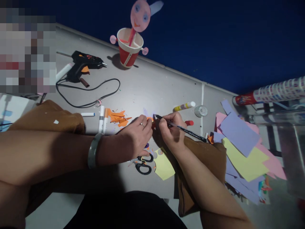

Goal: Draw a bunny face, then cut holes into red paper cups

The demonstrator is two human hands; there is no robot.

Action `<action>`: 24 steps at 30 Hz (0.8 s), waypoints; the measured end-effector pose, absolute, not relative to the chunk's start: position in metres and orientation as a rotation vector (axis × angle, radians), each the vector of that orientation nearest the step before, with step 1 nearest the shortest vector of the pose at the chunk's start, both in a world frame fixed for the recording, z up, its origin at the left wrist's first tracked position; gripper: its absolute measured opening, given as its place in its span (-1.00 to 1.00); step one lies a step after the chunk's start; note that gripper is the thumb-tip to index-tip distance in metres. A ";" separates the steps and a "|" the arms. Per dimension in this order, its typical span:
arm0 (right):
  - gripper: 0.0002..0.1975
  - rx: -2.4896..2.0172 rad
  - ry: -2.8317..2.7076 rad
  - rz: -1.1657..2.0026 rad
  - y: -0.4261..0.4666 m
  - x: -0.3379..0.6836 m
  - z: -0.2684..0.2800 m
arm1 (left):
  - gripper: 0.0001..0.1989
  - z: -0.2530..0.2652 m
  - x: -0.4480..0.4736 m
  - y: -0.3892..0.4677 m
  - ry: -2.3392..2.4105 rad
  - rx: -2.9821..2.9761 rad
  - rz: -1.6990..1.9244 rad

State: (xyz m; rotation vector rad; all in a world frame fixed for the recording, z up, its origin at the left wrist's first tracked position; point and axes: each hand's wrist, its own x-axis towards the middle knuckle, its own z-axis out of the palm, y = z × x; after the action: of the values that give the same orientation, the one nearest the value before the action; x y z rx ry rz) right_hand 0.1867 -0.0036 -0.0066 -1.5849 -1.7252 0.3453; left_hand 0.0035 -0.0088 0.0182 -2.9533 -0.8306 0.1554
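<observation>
My right hand (173, 129) grips a black pen (187, 129), its tip down at a small paper piece with orange and purple showing (150, 119). My left hand (135, 136), with a ring and a bangle on that arm, has its fingers bent together and pressed on that piece; the fingers hide most of it. Below the left hand lie black-handled scissors (143, 168), partly covered by it. Beside them is a cut yellow paper sheet (164, 167). Orange paper scraps (118, 117) are left of the fingers.
A red paper cup (128, 57) with a pink paper face stands at the back. A black glue gun (85, 62) and its cord lie left. Markers (101, 119), a glue stick (183, 106) and a small glass jar (200, 111) sit around. Coloured paper (240, 133) and stacked cups (274, 93) are right.
</observation>
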 end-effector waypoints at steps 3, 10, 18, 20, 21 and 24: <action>-0.92 -1.576 -1.732 0.349 -0.004 0.187 -0.006 | -0.09 0.017 0.005 -0.009 -0.830 -2.955 0.146; -0.91 -1.580 -1.731 0.355 -0.004 0.186 -0.004 | -0.11 0.015 0.003 -0.009 -0.811 -2.939 0.088; -0.91 -1.603 -1.759 0.348 -0.005 0.184 -0.002 | -0.13 0.016 0.003 -0.009 -0.810 -2.936 0.107; -0.91 -1.596 -1.770 0.337 -0.006 0.184 -0.002 | -0.12 0.015 0.004 -0.010 -0.816 -2.932 0.110; -0.91 -1.591 -1.775 0.331 -0.006 0.184 -0.002 | -0.11 0.014 0.004 -0.010 -0.821 -2.933 0.112; -0.91 -1.587 -1.792 0.311 -0.006 0.184 -0.001 | -0.11 0.014 0.004 -0.010 -0.827 -2.941 0.117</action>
State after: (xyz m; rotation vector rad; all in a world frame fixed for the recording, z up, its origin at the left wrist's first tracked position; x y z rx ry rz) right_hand 0.1839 -0.0058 -0.0006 -1.5873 -1.7915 0.3108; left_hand 0.0041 -0.0096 0.0136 -2.9408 -0.8274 0.1170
